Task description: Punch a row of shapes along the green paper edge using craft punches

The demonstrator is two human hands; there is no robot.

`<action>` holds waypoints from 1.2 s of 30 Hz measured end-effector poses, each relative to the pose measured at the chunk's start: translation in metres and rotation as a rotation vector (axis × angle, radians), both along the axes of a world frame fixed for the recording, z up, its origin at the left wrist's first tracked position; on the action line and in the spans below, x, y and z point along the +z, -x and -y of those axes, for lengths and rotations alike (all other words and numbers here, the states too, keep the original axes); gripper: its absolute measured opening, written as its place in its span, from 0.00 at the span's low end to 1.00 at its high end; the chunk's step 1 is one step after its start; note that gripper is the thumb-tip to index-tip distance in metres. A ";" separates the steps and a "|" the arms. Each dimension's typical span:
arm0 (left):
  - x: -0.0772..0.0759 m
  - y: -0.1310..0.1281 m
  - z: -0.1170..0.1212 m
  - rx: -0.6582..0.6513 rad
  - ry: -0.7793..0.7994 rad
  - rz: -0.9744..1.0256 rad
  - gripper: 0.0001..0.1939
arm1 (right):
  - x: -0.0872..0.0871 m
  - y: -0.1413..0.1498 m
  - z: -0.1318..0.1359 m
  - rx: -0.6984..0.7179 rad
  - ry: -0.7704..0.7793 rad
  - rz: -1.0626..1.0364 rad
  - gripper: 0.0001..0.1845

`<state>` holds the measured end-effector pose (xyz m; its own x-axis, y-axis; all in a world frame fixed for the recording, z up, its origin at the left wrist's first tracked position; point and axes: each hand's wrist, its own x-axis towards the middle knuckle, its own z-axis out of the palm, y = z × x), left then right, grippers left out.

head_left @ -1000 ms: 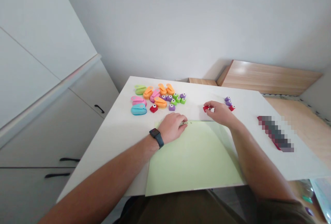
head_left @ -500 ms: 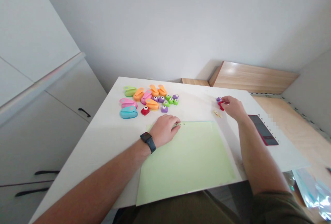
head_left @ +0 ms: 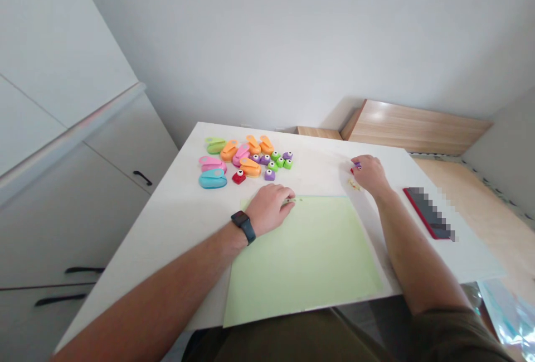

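My left hand [head_left: 271,207], with a dark watch on the wrist, rests on the far edge of a pale green sheet of paper [head_left: 309,256]. Its fingers and thumb are curled around that edge, beside a few small punched holes. Beyond the sheet's far right corner, my right hand [head_left: 368,173] closes over a small purple craft punch [head_left: 358,166], which shows between its fingers and is mostly hidden. A red craft punch [head_left: 352,171] peeks out at the left of these fingers. Tiny paper cut-outs [head_left: 355,184] lie just in front of them.
Large lever punches, among them a blue one [head_left: 213,179] and an orange one [head_left: 251,168], cluster at the back left with several small green and purple punches. Another red punch [head_left: 239,177] sits there. A red-edged dark device [head_left: 428,211] lies at the right of the white table [head_left: 167,239].
My right hand has shifted slightly from the red punch over to the purple one. The red punch now shows at the left of the fingers. My left hand keeps its place on the paper.
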<state>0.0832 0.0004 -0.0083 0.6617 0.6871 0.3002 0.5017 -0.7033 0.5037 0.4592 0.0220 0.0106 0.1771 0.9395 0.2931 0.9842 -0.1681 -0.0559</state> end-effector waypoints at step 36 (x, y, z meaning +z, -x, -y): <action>0.002 0.001 0.000 -0.003 0.022 -0.008 0.08 | 0.020 0.136 0.018 0.466 0.183 -0.811 0.12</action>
<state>0.0820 0.0001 -0.0060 0.6657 0.6919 0.2796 0.5038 -0.6931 0.5155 0.3229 0.0041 0.0303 -0.1423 0.9860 0.0868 0.6275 0.1577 -0.7625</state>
